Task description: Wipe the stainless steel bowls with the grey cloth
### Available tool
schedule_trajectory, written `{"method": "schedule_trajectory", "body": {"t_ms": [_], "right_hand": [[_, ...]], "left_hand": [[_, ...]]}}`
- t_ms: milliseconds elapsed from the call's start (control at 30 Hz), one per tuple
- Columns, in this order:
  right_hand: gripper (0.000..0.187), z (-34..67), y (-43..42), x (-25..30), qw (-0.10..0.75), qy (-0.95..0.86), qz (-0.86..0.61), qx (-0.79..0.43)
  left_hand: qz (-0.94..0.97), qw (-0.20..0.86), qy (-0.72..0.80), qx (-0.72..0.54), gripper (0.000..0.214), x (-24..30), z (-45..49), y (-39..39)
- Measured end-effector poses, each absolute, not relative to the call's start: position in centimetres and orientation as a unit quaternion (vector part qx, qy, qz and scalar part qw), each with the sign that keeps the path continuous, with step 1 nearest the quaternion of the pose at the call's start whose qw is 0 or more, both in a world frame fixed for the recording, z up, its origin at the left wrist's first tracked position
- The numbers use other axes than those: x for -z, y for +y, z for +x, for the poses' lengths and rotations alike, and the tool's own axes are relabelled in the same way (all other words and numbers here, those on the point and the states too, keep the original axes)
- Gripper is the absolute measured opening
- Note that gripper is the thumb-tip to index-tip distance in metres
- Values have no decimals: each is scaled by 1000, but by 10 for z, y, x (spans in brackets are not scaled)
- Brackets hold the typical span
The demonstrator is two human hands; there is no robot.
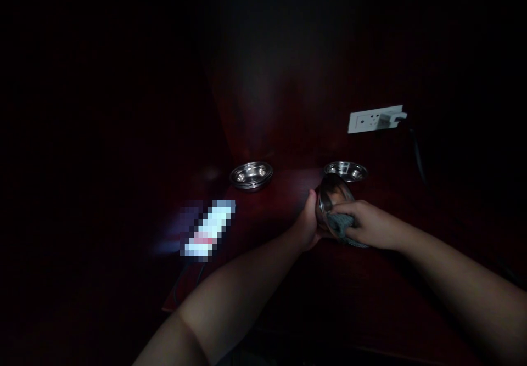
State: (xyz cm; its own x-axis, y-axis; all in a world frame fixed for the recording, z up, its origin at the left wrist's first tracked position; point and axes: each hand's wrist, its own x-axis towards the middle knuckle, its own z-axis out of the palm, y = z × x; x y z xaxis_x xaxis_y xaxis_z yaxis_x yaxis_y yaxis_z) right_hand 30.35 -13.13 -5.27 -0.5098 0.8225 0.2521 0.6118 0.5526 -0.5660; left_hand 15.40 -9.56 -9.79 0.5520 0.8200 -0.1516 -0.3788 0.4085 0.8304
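Observation:
The room is very dark. My left hand (308, 224) grips a small steel bowl (331, 195) by its rim, tilted on edge with its inside facing me. My right hand (368, 222) is closed on a grey cloth (342, 226) and presses it against the bowl's lower inside. Both hands hover just above a dark red wooden table (280, 207). Two more steel bowls rest on the table behind: one (251, 174) to the left, which looks like a small stack, and one (346, 170) right behind the held bowl.
A lit phone screen (209, 229) lies on the table to the left, a cable trailing from it. A white wall socket (374, 119) with a plug and a dark cord sits on the wall at the right. Everything else is in darkness.

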Motion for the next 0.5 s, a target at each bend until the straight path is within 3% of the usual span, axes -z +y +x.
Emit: {"method": "schedule_trajectory", "body": {"t_ms": [367, 500], "right_hand": [[10, 293, -139, 52, 348, -799, -371, -322], [14, 295, -136, 48, 398, -759, -390, -336]], "left_hand": [[401, 797, 284, -351, 80, 100, 152, -94], [397, 801, 281, -349, 81, 102, 152, -92]]}}
